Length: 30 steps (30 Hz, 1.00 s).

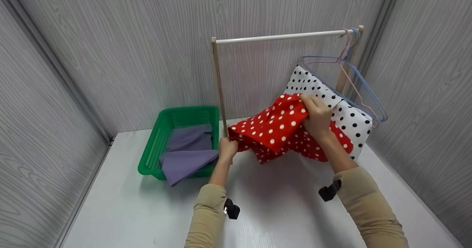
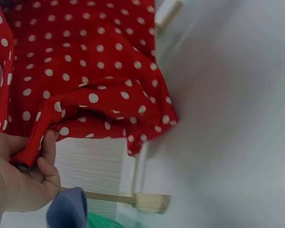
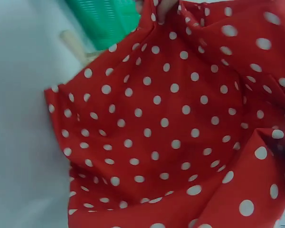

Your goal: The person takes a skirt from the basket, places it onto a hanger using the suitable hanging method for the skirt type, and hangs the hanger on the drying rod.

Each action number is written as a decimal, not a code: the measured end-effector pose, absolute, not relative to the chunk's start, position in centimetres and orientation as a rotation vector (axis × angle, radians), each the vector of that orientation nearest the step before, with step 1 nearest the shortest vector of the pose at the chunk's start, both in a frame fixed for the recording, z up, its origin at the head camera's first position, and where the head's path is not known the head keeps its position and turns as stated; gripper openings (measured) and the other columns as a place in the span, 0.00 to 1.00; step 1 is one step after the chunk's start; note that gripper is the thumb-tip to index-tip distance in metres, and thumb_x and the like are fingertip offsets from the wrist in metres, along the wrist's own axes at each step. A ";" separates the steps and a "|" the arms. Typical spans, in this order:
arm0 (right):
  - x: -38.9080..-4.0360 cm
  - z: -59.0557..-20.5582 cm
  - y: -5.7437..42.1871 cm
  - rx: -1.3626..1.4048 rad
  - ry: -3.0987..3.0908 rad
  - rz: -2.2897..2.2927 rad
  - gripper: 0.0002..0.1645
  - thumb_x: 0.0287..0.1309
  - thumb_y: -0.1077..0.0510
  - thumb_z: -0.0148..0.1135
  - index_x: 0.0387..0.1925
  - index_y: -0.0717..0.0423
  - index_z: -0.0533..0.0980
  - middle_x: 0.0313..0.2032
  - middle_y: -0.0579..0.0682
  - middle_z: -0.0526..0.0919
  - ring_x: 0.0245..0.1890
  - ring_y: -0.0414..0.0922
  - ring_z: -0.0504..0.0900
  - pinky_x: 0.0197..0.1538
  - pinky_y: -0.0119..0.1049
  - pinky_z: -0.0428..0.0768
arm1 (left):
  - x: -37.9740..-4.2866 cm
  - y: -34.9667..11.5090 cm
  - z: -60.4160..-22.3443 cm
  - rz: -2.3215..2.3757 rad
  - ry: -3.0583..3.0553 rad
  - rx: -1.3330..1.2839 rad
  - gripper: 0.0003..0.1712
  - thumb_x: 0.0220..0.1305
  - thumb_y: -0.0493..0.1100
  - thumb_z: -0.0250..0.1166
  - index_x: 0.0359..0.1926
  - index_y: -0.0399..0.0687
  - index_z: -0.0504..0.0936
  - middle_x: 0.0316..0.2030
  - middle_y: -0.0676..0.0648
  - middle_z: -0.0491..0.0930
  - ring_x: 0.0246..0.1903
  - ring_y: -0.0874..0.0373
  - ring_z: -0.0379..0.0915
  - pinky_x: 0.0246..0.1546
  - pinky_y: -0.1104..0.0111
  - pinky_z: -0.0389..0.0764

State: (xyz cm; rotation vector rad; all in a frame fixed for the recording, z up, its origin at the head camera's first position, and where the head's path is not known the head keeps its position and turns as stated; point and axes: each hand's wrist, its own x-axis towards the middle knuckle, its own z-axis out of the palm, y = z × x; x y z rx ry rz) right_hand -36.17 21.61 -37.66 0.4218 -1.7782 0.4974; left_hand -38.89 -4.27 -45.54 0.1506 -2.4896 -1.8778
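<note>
A red garment with white polka dots [image 1: 276, 124] is stretched between both hands above the white table. My left hand [image 1: 228, 149] pinches its left end beside the rack's wooden post. Thumb and fingers close on a folded edge in the left wrist view, where the left hand [image 2: 26, 175] shows clearly. Higher up, my right hand [image 1: 318, 118] grips the garment's right part, in front of a hanging white garment with black dots [image 1: 356, 124]. In the right wrist view the spread cloth [image 3: 166, 118] fills most of the picture; the right hand's fingers are mostly hidden.
A rack with a white rail [image 1: 280, 37] stands at the back. Pink and blue hangers [image 1: 363, 82] hang at its right end. Left of the rack, a green basket [image 1: 150, 150] holds purple cloth [image 1: 190, 141], partly draped over its rim. Grey panels enclose the table [image 1: 121, 203].
</note>
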 end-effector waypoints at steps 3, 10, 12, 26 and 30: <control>-35.4 -39.9 21.5 0.586 -1.730 0.438 0.17 0.41 0.73 0.56 0.38 0.64 0.79 0.30 0.59 0.81 0.26 0.55 0.80 0.28 0.45 0.79 | -38.7 -4.4 -46.9 -1.865 -2.493 0.204 0.08 0.54 0.29 0.51 0.25 0.36 0.77 0.31 0.39 0.81 0.26 0.56 0.71 0.20 0.70 0.68; -32.9 -45.2 21.7 0.872 -1.764 0.307 0.10 0.53 0.69 0.53 0.36 0.65 0.79 0.29 0.57 0.80 0.24 0.52 0.80 0.26 0.42 0.79 | -38.9 -4.9 -46.9 -1.810 -2.493 0.217 0.13 0.56 0.30 0.51 0.17 0.42 0.71 0.24 0.42 0.79 0.24 0.56 0.70 0.20 0.69 0.66; -32.4 -46.4 21.5 0.931 -1.781 0.244 0.10 0.59 0.67 0.50 0.35 0.64 0.79 0.28 0.56 0.80 0.23 0.50 0.80 0.24 0.39 0.78 | -39.1 -5.1 -46.4 -1.747 -2.515 0.196 0.14 0.57 0.30 0.51 0.16 0.43 0.70 0.22 0.43 0.78 0.23 0.56 0.68 0.20 0.69 0.64; -29.6 -53.5 16.7 1.187 -2.169 -0.084 0.13 0.37 0.60 0.73 0.30 0.54 0.81 0.26 0.47 0.80 0.22 0.40 0.79 0.27 0.29 0.76 | -40.4 -7.5 -45.1 -1.574 -2.619 -0.085 0.21 0.57 0.27 0.50 0.48 0.39 0.81 0.43 0.39 0.80 0.35 0.51 0.76 0.27 0.66 0.75; -29.3 -54.7 15.5 1.252 -2.232 -0.206 0.08 0.40 0.58 0.71 0.26 0.52 0.79 0.22 0.45 0.78 0.19 0.38 0.75 0.24 0.27 0.71 | -40.4 -8.3 -45.2 -1.263 -2.781 -0.364 0.21 0.54 0.25 0.51 0.45 0.41 0.83 0.37 0.42 0.82 0.29 0.55 0.73 0.25 0.68 0.73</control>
